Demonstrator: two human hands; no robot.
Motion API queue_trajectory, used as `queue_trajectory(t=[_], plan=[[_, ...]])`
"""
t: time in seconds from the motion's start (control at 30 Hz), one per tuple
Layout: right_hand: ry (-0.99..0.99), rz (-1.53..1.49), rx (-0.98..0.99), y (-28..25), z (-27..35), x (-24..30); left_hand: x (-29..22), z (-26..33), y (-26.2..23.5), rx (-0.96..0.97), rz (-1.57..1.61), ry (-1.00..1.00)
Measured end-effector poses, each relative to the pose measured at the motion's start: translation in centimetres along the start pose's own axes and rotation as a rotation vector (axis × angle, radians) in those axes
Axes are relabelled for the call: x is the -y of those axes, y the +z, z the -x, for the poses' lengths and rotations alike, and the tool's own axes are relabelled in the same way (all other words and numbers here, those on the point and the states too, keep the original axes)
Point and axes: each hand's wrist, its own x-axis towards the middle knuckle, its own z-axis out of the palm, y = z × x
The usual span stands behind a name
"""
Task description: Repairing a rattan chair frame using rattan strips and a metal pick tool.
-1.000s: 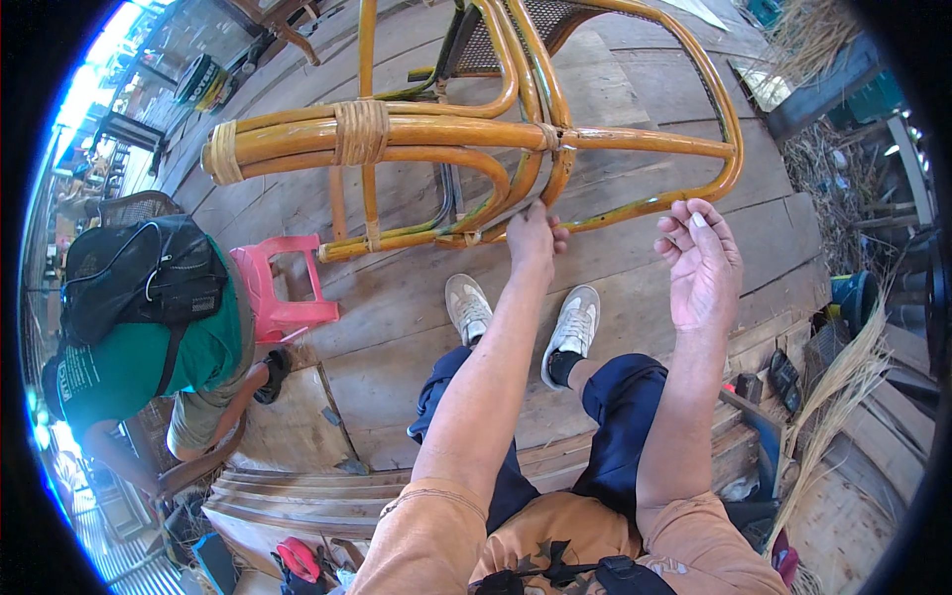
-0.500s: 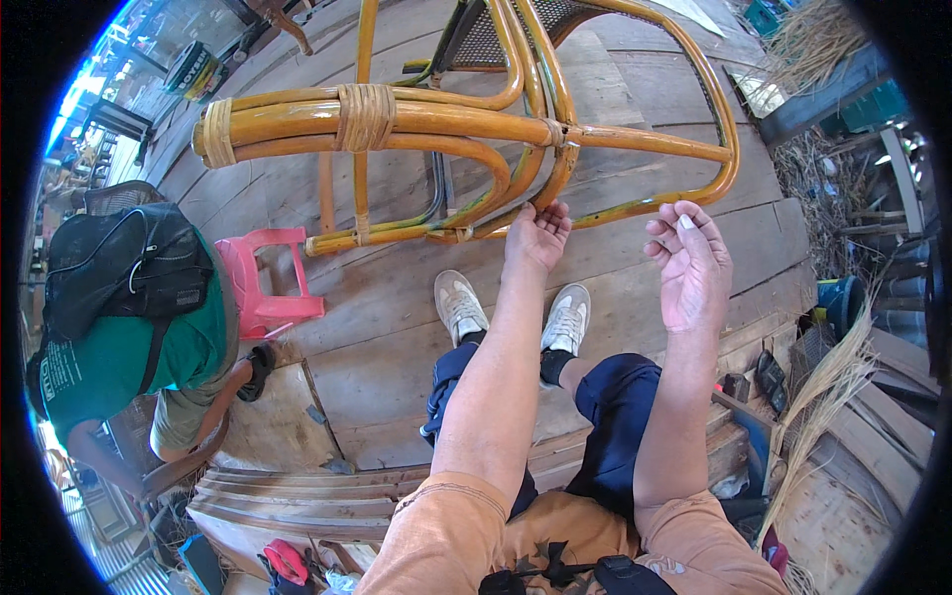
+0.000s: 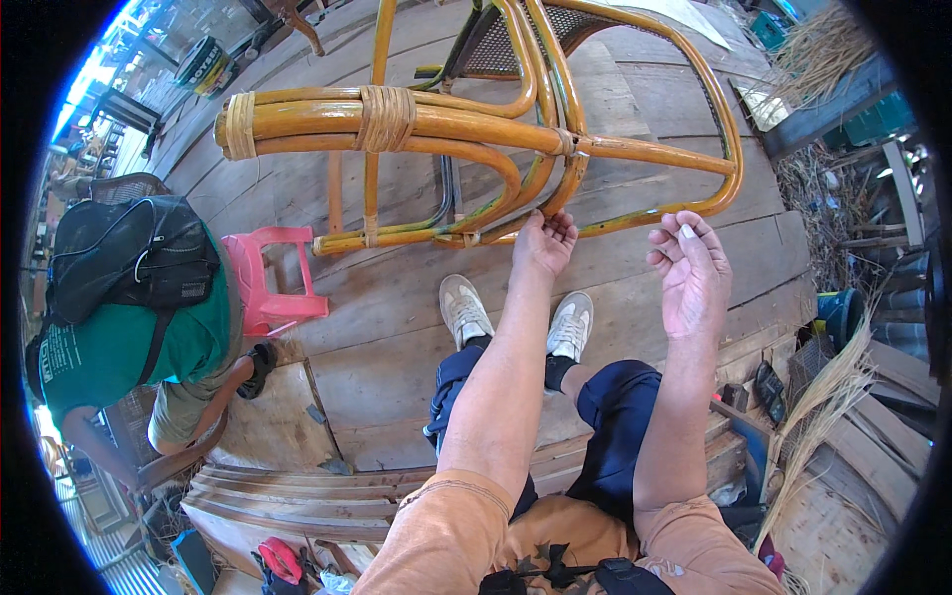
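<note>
A glossy golden-brown rattan chair (image 3: pixel 456 121) lies on its side on the plank floor in front of me, with pale cane bindings around its joints and a woven panel (image 3: pixel 488 50) at the far side. My left hand (image 3: pixel 545 243) is closed at the chair's near curved pole, palm up, fingers curled against the rattan. To its right, my right hand (image 3: pixel 691 278) hangs just short of the near rail, thumb and fingertips pinched together. Whatever lies in that pinch is too fine to make out.
A pink plastic stool (image 3: pixel 268 283) stands left of my feet. Beside it a person in a green shirt (image 3: pixel 164 342) with a black bag bends over. Stacked boards (image 3: pixel 297 506) lie near me. Loose fibre strands (image 3: pixel 823 397) hang at the right, and a paint bucket (image 3: pixel 205 67) stands far left.
The chair shows slightly farther right in the picture, as the view has shifted a little. My right hand sits marginally lower, its fingers still pinched. My left hand stays at the same pole.
</note>
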Motion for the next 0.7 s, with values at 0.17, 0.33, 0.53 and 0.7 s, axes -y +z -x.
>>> queue_trajectory(t=[0.17,0.33,0.53,0.7], plan=[[0.005,-0.004,0.012,-0.08,-0.05,0.02,-0.05,-0.01,-0.02,0.007,0.009,-0.013],[0.013,0.014,-0.003,0.08,0.03,-0.01,-0.15,-0.16,-0.06,0.004,-0.017,-0.003],[0.011,0.01,0.008,0.03,0.05,0.06,-0.12,-0.14,0.03,-0.01,0.0,-0.012],[0.008,0.005,-0.003,0.08,0.07,0.05,0.06,-0.06,-0.05,-0.023,-0.02,-0.015]])
